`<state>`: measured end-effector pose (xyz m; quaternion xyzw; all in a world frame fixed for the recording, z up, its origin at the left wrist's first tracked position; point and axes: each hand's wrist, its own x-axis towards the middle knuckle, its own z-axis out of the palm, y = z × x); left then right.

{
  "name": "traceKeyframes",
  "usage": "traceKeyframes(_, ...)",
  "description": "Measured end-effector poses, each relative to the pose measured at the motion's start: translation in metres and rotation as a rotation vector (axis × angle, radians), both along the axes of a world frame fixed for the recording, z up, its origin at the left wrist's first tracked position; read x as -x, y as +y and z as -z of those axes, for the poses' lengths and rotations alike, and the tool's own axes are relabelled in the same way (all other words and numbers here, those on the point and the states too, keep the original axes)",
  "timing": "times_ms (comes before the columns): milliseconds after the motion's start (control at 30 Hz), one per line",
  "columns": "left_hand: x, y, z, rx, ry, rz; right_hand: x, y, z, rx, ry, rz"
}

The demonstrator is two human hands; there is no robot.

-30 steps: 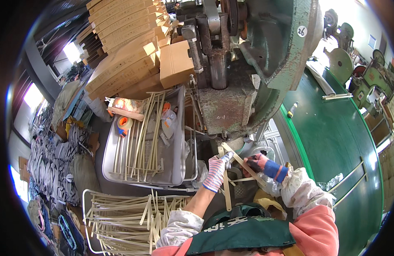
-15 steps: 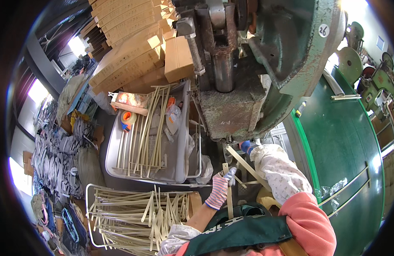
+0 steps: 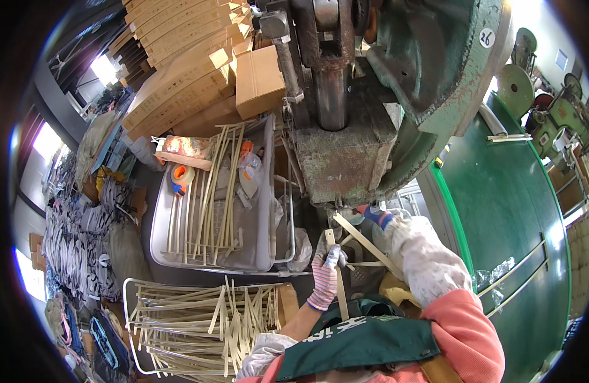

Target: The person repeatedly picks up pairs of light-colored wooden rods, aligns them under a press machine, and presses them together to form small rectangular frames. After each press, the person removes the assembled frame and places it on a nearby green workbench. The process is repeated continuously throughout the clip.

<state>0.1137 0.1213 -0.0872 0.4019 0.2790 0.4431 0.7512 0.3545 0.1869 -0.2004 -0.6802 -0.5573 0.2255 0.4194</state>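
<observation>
My left hand (image 3: 324, 274), in a striped glove with grey fingertips, is closed around a flat cream metal strip (image 3: 341, 295) near its upper end, which has a hole. The strip stands nearly upright in front of my green apron (image 3: 365, 341). Under the ram block of a green press (image 3: 342, 163) is my right hand (image 3: 379, 217), in a blue and pink glove; its fingers are mostly hidden by the machine. Another cream strip (image 3: 369, 246) slants from below the block toward my right sleeve. More strips cross behind it, partly covered.
To the left, a wire basket (image 3: 130, 313) holds many loose strips. Beyond it, a grey plastic tub (image 3: 266, 210) carries long strips, a tape dispenser (image 3: 181, 177) and plastic bags. Cardboard boxes (image 3: 259, 80) are stacked behind. A green table (image 3: 499, 210) on the right bears several strips.
The whole view has shifted slightly. My right hand shows more of its pink glove beneath the ram block. My left hand has tilted a little, still gripping its strip.
</observation>
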Motion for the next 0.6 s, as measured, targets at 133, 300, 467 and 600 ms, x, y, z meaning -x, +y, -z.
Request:
traceKeyframes(133, -0.007, 0.009, -0.002, 0.072, -0.137, -0.002, 0.021, -0.003, -0.019, -0.069, 0.126, -0.038)
traceKeyframes(300, -0.011, 0.013, -0.003, 0.101, -0.137, -0.001, 0.047, -0.003, -0.036, -0.137, 0.089, -0.031)
traceKeyframes(467, -0.014, 0.018, 0.002, 0.095, -0.145, 0.016, 0.063, -0.020, -0.068, -0.258, -0.163, 0.004)
traceKeyframes(600, -0.017, 0.021, 0.004, 0.112, -0.166, 0.013, 0.070, -0.033, -0.093, 0.108, -0.184, 0.034)
